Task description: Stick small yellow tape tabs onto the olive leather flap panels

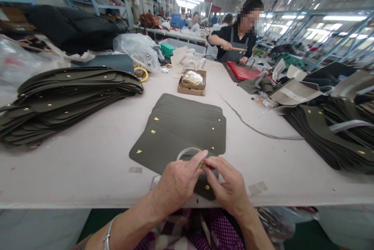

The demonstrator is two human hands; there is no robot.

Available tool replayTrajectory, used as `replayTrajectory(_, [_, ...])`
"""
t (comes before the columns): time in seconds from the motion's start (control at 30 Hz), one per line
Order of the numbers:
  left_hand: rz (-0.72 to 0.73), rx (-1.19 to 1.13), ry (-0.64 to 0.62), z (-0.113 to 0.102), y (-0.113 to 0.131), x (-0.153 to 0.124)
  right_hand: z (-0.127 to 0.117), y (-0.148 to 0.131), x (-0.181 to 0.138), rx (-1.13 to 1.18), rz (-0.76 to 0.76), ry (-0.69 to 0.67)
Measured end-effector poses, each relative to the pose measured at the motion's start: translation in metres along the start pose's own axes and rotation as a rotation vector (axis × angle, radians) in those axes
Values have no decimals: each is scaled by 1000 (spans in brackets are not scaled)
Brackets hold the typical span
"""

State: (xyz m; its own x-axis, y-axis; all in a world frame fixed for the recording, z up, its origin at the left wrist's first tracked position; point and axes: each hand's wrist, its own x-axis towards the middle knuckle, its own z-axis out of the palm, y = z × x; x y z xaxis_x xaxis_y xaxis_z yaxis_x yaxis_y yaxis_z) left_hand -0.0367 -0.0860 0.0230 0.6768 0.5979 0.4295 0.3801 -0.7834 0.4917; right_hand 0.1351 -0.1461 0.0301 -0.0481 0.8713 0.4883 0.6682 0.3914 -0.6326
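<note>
My left hand [177,183] and my right hand [229,185] meet at the table's near edge, fingers pinched together on a small yellow metal piece [201,165]. Under them lies a short stack of olive-green leather panels [187,129] with small gold studs. A ring of clear tape [187,152] rests on the top panel, just beyond my left thumb. A silver bangle circles my left wrist.
A tall pile of the same panels [67,94] lies at the left, another pile [330,133] at the right. A cardboard box of gold hardware [192,81] sits beyond the stack. A thin cord [251,125] runs across the table [87,156]. A person [238,35] holding a hammer works at the far end.
</note>
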Motion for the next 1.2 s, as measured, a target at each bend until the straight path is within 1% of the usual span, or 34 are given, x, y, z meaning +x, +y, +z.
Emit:
replayTrajectory(0.1, [-7,61,-21,2,1,-1,3,2,0,-76,-68,-19])
replayTrajectory(0.2, [-21,64,-60,3,3,0,5,5,-2,-142,-118,-18])
replayTrajectory(0.3, [-47,19,-108,2,5,2,7,6,-5,-209,-139,56])
replayTrajectory(0.4, [-44,18,-116,1,5,5,10,5,-8,-237,-114,125])
replayTrajectory(0.47, [-19,52,-99,2,4,9,12,5,-8,-200,-22,152])
replayTrajectory(0.53, [18,89,-56,4,2,14,13,5,-6,-67,182,170])
replayTrajectory(0.63, [79,124,40,10,-2,21,14,5,3,258,547,179])
replayTrajectory(0.7, [99,128,87,14,-4,25,15,5,9,408,680,175])
replayTrajectory(0.77, [98,118,120,17,-5,26,15,7,15,461,732,169])
replayTrajectory(0.83, [104,89,149,18,-4,26,15,14,18,462,761,176])
replayTrajectory(0.9, [111,46,167,17,-3,24,13,26,20,450,798,216])
replayTrajectory(0.97, [99,40,158,16,-4,21,8,41,20,427,841,248])
replayTrajectory(1.0, [81,65,135,16,-6,19,5,48,21,407,861,240])
replayTrajectory(1.07, [30,160,54,18,-12,16,-2,59,22,349,880,173])
replayTrajectory(1.13, [-20,257,-44,22,-18,14,-7,63,25,271,860,95])
replayTrajectory(1.2, [-39,307,-121,26,-22,12,-10,64,27,176,819,45])
